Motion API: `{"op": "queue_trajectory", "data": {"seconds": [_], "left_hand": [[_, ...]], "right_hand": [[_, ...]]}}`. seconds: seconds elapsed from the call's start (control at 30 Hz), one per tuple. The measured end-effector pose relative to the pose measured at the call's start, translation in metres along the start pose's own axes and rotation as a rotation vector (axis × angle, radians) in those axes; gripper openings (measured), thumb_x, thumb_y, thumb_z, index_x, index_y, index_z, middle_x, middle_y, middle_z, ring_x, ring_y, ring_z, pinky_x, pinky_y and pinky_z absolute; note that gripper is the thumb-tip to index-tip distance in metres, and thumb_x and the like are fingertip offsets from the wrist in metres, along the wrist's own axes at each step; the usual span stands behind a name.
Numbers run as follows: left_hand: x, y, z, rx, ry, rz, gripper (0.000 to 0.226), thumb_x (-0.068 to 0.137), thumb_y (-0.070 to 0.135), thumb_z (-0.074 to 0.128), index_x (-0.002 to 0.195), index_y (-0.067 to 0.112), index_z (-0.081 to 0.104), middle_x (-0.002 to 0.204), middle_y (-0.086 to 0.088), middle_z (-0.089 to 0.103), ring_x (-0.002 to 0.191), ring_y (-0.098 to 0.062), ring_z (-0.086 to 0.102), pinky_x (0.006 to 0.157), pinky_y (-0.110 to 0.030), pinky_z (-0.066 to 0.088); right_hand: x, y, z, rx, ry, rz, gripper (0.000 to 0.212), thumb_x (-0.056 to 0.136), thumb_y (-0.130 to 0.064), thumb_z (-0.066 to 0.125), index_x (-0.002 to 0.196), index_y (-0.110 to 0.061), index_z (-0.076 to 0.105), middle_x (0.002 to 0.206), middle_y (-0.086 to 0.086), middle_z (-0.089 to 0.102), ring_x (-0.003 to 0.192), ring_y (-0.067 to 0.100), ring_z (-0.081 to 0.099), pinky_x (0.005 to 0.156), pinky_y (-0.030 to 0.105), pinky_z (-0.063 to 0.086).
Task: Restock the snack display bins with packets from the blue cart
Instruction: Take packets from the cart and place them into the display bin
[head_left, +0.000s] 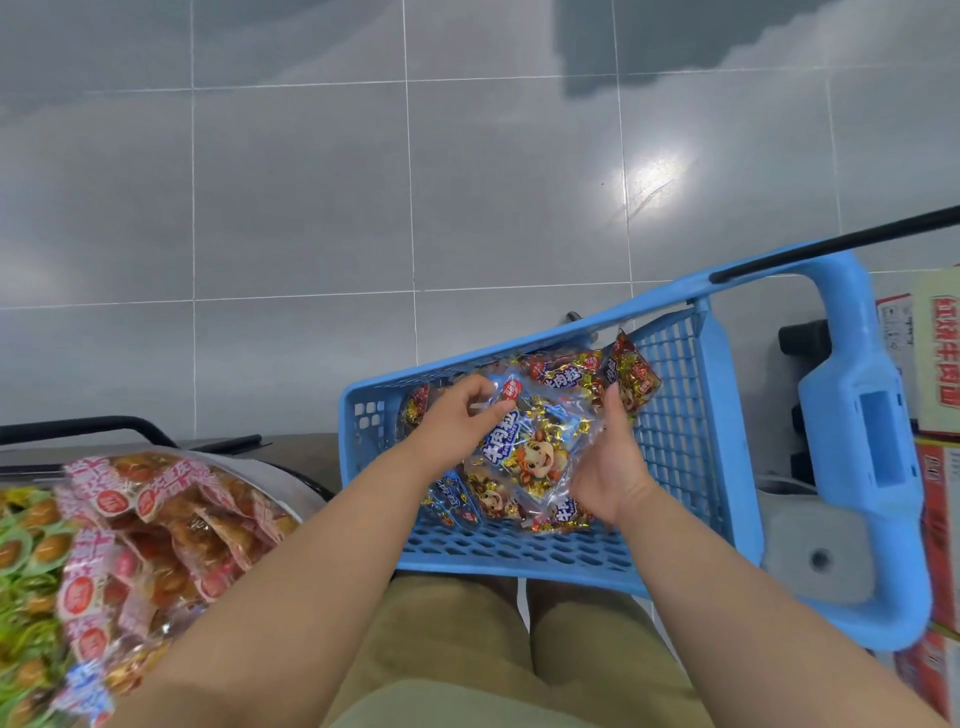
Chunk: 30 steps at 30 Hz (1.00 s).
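Hands reach into the blue cart (524, 558). Left hand (457, 423) pinches the top corner of a clear snack packet (535, 452); right hand (610, 467) is closed on its right edge. More packets (571, 370) lie along the cart's far edge.

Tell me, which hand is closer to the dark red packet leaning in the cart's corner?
Right. The right hand reaches just below the dark red packet; the left hand is farther across the cart.

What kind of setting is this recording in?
Probably a shop floor: a blue plastic shopping cart full of clear snack packets, heaped display packets at left, stock cartons at right.
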<state>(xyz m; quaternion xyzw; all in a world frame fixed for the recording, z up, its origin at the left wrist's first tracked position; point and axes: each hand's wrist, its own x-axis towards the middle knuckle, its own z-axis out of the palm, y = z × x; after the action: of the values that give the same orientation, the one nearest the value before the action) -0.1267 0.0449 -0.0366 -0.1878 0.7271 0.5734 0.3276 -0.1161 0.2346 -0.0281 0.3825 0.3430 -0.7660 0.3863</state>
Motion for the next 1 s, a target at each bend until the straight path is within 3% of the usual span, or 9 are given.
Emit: {"op": "queue_trajectory", "data": {"seconds": [0.1, 0.2, 0.3, 0.47, 0.57, 0.7, 0.83, 0.93, 1.0], "left_hand": [[0.003, -0.011, 0.013, 0.021, 0.093, -0.008, 0.022, 0.09, 0.033, 0.063, 0.08, 0.03, 0.044, 0.078, 0.011, 0.041, 0.07, -0.006, 0.04, 0.066, -0.02, 0.036], [0.008, -0.022, 0.018, -0.049, 0.053, -0.09, 0.028, 0.089, 0.042, 0.061, 0.106, 0.029, 0.043, 0.099, 0.011, 0.054, 0.086, 0.002, 0.052, 0.067, -0.015, 0.039], [0.01, -0.041, 0.009, 0.128, 0.039, -0.183, 0.042, 0.096, 0.04, 0.05, 0.132, 0.02, 0.039, 0.113, 0.002, 0.057, 0.092, -0.011, 0.057, 0.074, -0.026, 0.043], [0.006, -0.085, -0.008, 0.879, -0.298, -0.311, 0.052, 0.088, 0.005, 0.05, 0.138, 0.018, 0.042, 0.135, -0.013, 0.047, 0.125, -0.029, 0.043, 0.101, -0.042, 0.04], [0.001, -0.093, -0.004, 1.06, -0.222, -0.204, 0.05, 0.083, -0.004, 0.049, 0.127, 0.019, 0.048, 0.127, -0.008, 0.051, 0.127, -0.028, 0.039, 0.097, -0.04, 0.041], [0.004, -0.097, -0.006, 1.223, -0.168, -0.05, 0.022, 0.089, 0.012, 0.056, 0.11, 0.019, 0.057, 0.115, -0.003, 0.058, 0.12, -0.025, 0.042, 0.096, -0.036, 0.039], [0.001, -0.084, -0.013, 0.976, -0.251, 0.045, 0.004, 0.089, 0.016, 0.062, 0.09, 0.014, 0.058, 0.115, -0.005, 0.058, 0.12, -0.023, 0.047, 0.093, -0.031, 0.038], [-0.013, -0.065, -0.019, 0.65, -0.262, 0.007, 0.02, 0.091, 0.014, 0.06, 0.079, 0.017, 0.045, 0.097, -0.006, 0.059, 0.093, -0.026, 0.057, 0.077, -0.032, 0.043], [-0.026, -0.05, -0.023, 0.463, -0.174, 0.046, 0.022, 0.09, 0.014, 0.062, 0.078, 0.016, 0.044, 0.083, -0.006, 0.053, 0.078, -0.025, 0.052, 0.074, -0.034, 0.043]], "right_hand": [[0.001, 0.005, 0.001, -0.208, 0.066, 0.036, 0.072, 0.07, -0.059, 0.064, 0.13, -0.022, 0.049, 0.118, 0.004, 0.067, 0.108, 0.022, 0.064, 0.081, 0.042, 0.054], [0.013, 0.015, -0.012, -0.377, 0.293, 0.043, 0.089, 0.069, -0.032, 0.082, 0.142, -0.02, 0.033, 0.125, -0.002, 0.058, 0.114, 0.018, 0.056, 0.097, 0.045, 0.044], [0.023, 0.021, -0.03, -0.285, 0.418, 0.035, 0.096, 0.072, -0.026, 0.081, 0.148, -0.023, 0.023, 0.144, 0.006, 0.045, 0.127, 0.026, 0.047, 0.107, 0.049, 0.034], [0.018, 0.025, -0.06, -0.11, 0.656, -0.007, 0.102, 0.074, -0.025, 0.079, 0.15, -0.026, 0.01, 0.135, 0.013, 0.053, 0.116, 0.029, 0.056, 0.101, 0.054, 0.042], [0.013, 0.026, -0.073, -0.058, 0.744, -0.025, 0.108, 0.074, -0.03, 0.079, 0.15, -0.028, 0.002, 0.14, 0.01, 0.048, 0.12, 0.027, 0.053, 0.103, 0.053, 0.04], [0.012, 0.026, -0.076, -0.075, 0.744, -0.062, 0.102, 0.072, -0.032, 0.08, 0.149, -0.026, 0.013, 0.141, 0.008, 0.048, 0.122, 0.026, 0.052, 0.103, 0.049, 0.04], [0.009, 0.022, -0.075, -0.15, 0.697, -0.107, 0.088, 0.074, -0.028, 0.079, 0.144, -0.023, 0.026, 0.132, 0.0, 0.05, 0.112, 0.018, 0.054, 0.1, 0.044, 0.042], [0.001, 0.02, -0.069, -0.192, 0.647, -0.148, 0.085, 0.078, -0.023, 0.076, 0.145, -0.021, 0.026, 0.111, -0.001, 0.058, 0.079, 0.004, 0.055, 0.074, 0.029, 0.045], [-0.006, 0.017, -0.066, -0.196, 0.607, -0.166, 0.08, 0.078, -0.021, 0.076, 0.143, -0.024, 0.028, 0.101, -0.003, 0.061, 0.079, 0.006, 0.057, 0.075, 0.03, 0.044]]}}
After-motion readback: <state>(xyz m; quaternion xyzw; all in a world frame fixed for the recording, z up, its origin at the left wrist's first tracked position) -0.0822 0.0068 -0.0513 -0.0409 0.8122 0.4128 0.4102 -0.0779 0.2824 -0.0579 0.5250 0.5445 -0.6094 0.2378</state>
